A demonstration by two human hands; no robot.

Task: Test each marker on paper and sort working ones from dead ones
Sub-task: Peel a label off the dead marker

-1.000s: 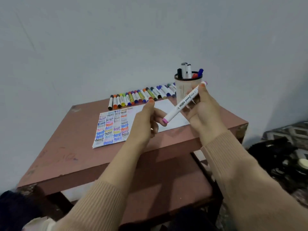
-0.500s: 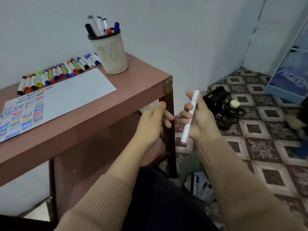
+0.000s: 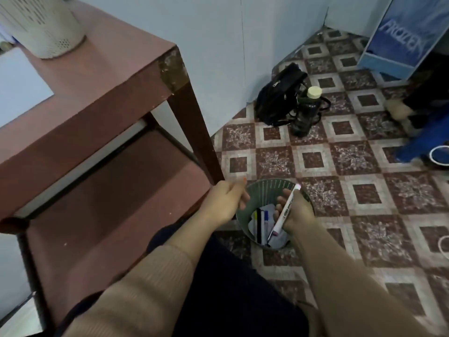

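**Pink-tipped marker held over the bin**

The right hand (image 3: 297, 216) has its fingers (image 3: 281, 200) curled round a white marker (image 3: 286, 211) with pink ends. The marker is tilted, its lower end pointing down into the green bin (image 3: 267, 184), which stands on the floor directly beneath those fingers. Under the marker's lower tip, other markers (image 3: 260, 224) and scraps of paper lie in the bin. The left hand (image 3: 226, 203) hangs just beside the bin's rim, its fingers loosely curled and gripping nothing. Up and to the left of both hands is the counter (image 3: 97, 76), carrying a pale perforated cup (image 3: 41, 25) and a white sheet (image 3: 17, 86). Well beyond the fingers, a black bag (image 3: 279, 93) and a dark bottle (image 3: 305, 110) sit by the wall.
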